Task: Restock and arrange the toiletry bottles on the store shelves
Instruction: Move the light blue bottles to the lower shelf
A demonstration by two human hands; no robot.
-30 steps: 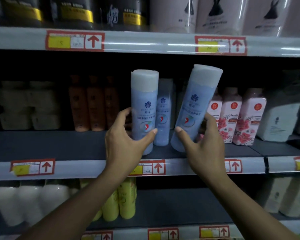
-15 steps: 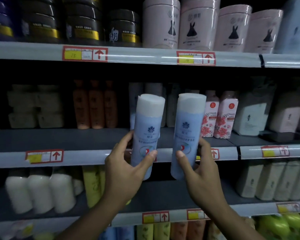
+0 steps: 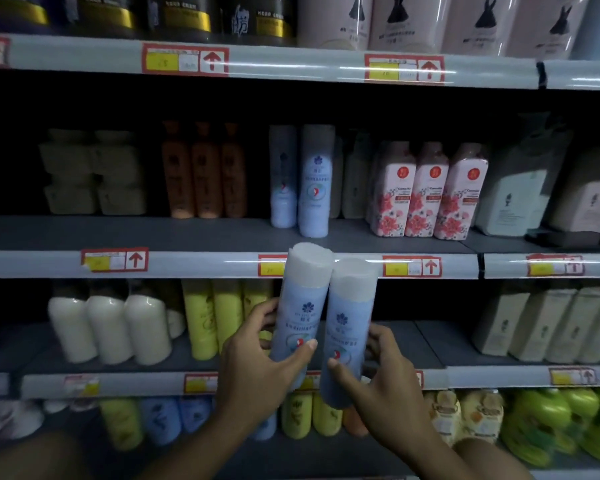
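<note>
Store shelving fills the view in four dim tiers, each edged with a pale price rail (image 3: 222, 263) carrying red-arrow tags. On the middle shelf (image 3: 153, 233), at about 12 o'clock from the hands, two matching blue bottles (image 3: 314, 181) stand upright, with orange bottles (image 3: 205, 171) at their 9 o'clock and floral pink bottles (image 3: 426, 192) at their 3 o'clock. Bare shelf floor lies in front of the standing pair. Below centre, the left hand (image 3: 257, 372) grips one blue bottle (image 3: 303, 313) around its lower body, thumb across the label; the right hand (image 3: 381, 393) grips a second blue bottle (image 3: 349, 334) likewise. Both held bottles are roughly upright, leaning slightly toward 1 o'clock, side by side and touching, their white caps level with the middle price rail. The step in hand appears to be carrying stock toward its row. The next move likely calls for raising both bottles toward 12 o'clock, clearing the rail, and setting them upright, labels outward, ahead of the standing pair.
</note>
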